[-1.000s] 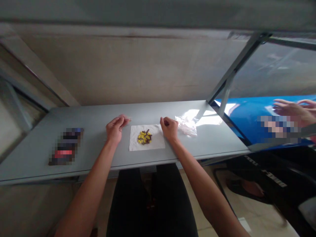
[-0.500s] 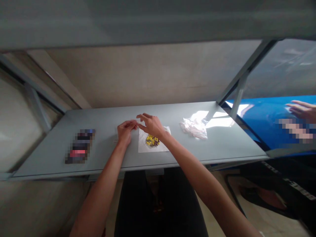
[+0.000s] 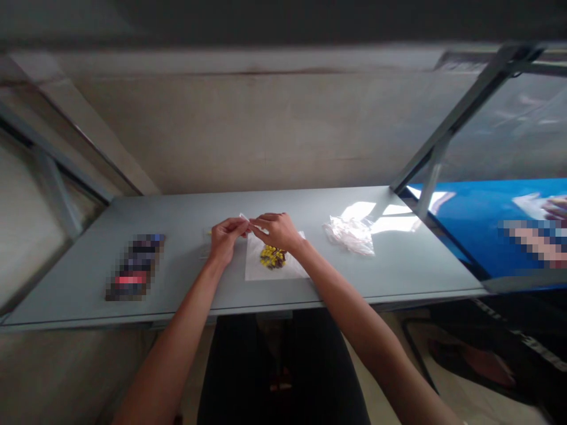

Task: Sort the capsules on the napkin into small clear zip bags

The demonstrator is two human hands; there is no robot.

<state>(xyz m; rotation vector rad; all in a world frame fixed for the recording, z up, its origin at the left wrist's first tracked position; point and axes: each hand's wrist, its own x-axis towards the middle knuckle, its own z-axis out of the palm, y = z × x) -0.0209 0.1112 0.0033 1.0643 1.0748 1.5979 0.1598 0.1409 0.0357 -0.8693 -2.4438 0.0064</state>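
Observation:
My left hand [image 3: 225, 239] is closed in a pinch around a small clear plastic bag [image 3: 243, 218], whose pale edge sticks up above the fingertips. My right hand [image 3: 280, 232] meets it from the right, fingers drawn together at the same bag. Below the right hand, a heap of small yellow and brown capsule-like pieces [image 3: 273, 258] lies on a white sheet [image 3: 257, 273]. The right hand covers the sheet's upper part. Beside my left wrist, something clear with a bit of yellow [image 3: 206, 233] lies partly hidden on the grey table [image 3: 186, 283].
A pile of clear plastic bags [image 3: 352, 235] lies to the right. A blurred-out dark object [image 3: 136, 265] is at the left. A shelf [image 3: 266, 23] hangs overhead, with slanted metal supports [image 3: 456, 124] at the sides. Another person's hand [image 3: 557, 208] works over a blue table [image 3: 469, 236].
My right hand has come down, its fingers closing from spread to together at the bag. The bag's edge now shows above my left fingertips. The camera view has shifted slightly.

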